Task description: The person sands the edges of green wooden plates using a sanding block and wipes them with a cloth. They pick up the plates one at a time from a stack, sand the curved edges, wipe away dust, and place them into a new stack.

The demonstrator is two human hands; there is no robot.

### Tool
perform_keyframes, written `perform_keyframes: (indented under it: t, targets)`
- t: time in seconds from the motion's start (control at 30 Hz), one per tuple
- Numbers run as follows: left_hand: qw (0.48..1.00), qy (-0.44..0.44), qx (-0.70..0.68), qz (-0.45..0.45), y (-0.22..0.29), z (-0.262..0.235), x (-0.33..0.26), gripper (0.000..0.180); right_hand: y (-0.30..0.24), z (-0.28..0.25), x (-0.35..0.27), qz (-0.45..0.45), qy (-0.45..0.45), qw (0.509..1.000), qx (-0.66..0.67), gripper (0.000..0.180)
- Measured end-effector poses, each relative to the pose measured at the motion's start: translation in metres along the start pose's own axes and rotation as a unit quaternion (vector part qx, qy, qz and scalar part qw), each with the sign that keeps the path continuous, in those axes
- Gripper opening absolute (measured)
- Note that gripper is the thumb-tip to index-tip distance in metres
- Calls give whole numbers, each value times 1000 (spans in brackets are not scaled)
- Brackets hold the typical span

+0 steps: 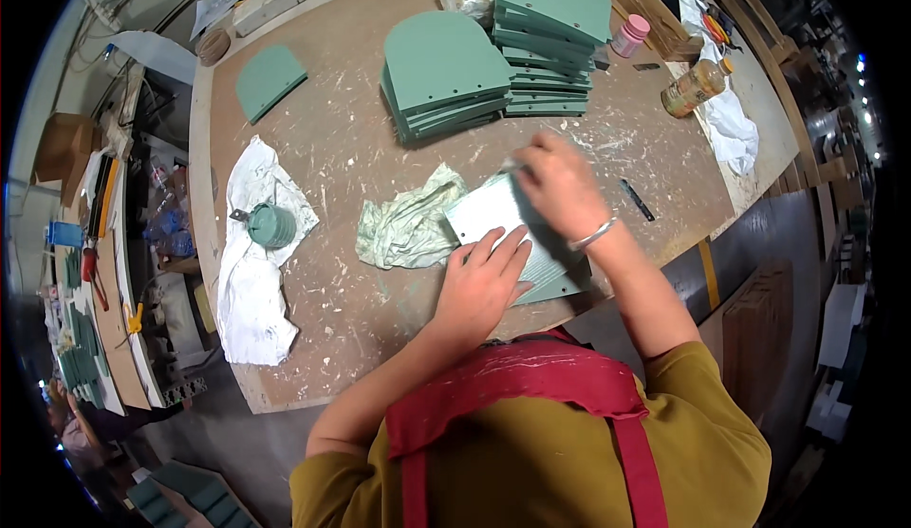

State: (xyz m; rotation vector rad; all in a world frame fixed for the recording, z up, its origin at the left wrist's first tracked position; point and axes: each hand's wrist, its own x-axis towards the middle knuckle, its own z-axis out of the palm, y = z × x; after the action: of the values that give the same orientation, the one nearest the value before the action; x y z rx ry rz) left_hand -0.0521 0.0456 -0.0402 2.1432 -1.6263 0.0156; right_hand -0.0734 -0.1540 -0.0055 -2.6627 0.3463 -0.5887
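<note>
A pale, shiny panel [489,207] with small holes along its edge lies at the table's near side, partly hidden by my hands. Below it shows the edge of a green panel [562,287]. My left hand [482,281] rests on the pale panel, fingers stretched out and apart. At the panel's far end my right hand [560,185] is closed, its fingers bent together; what they hold, if anything, is hidden. A crumpled, green-stained cloth [408,222] lies just left of the panel.
Two stacks of round-ended green panels [446,58] stand at the back, and a single green panel [270,80] lies far left. A small green pot [271,225] sits on a white cloth [254,310]. Rightward are a dark blade-like tool [637,200], a bottle [696,88] and a pink-capped jar [630,37].
</note>
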Motion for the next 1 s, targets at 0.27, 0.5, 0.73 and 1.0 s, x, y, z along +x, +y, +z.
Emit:
perform_keyframes:
  t: [0.27,0.5,0.73,1.0]
  targets:
    - [1000,-16,5,-3,-1,4,0,56,-22,7,2,-31,-60,997,25,14]
    - [1000,-14,11,1,1,-1,2,55,1,-13,1,10,-11,1000,-8,12]
    - [1000,-11,6,2,2,-4,2,56,5,-6,4,-10,-20,999,-24,18]
    - [1000,-11,14,4,2,-4,3,56,8,-14,5,-3,-30,999,-35,18]
